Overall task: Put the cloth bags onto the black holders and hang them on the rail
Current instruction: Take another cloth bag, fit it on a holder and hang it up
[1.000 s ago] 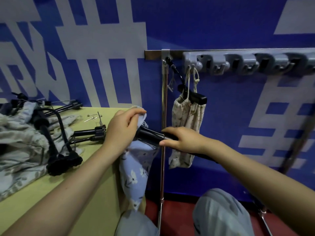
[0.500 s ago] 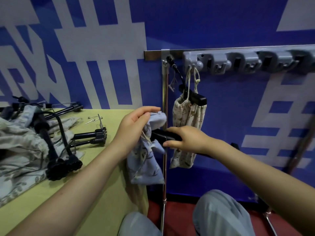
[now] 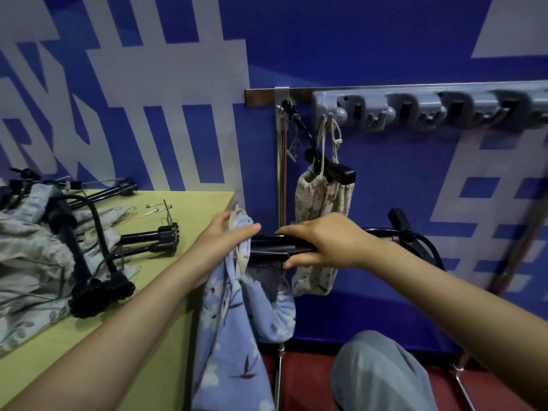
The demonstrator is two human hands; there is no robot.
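I hold the black holder (image 3: 275, 247) in my right hand (image 3: 323, 241), fingers curled round its bar, just in front of the steel post. My left hand (image 3: 222, 241) pinches the gathered mouth of the blue cloth bag (image 3: 234, 315), which hangs down beside the edge of the counter (image 3: 166, 200). The end of the holder already sits at the bag's mouth; how far it is inside I cannot tell.

To do this step well, I think the left hand should keep the mouth open and pull it along the bar, while the right hand keeps the bar level and steady. The drawstring near my left thumb could catch on the bar's end, so I would move slowly.

One beige bag (image 3: 323, 209) already hangs on its holder from the grey rail (image 3: 415, 111), and the hooks further to the right look free. More bags and holders (image 3: 89, 262) wait on the counter, so the task seems early.
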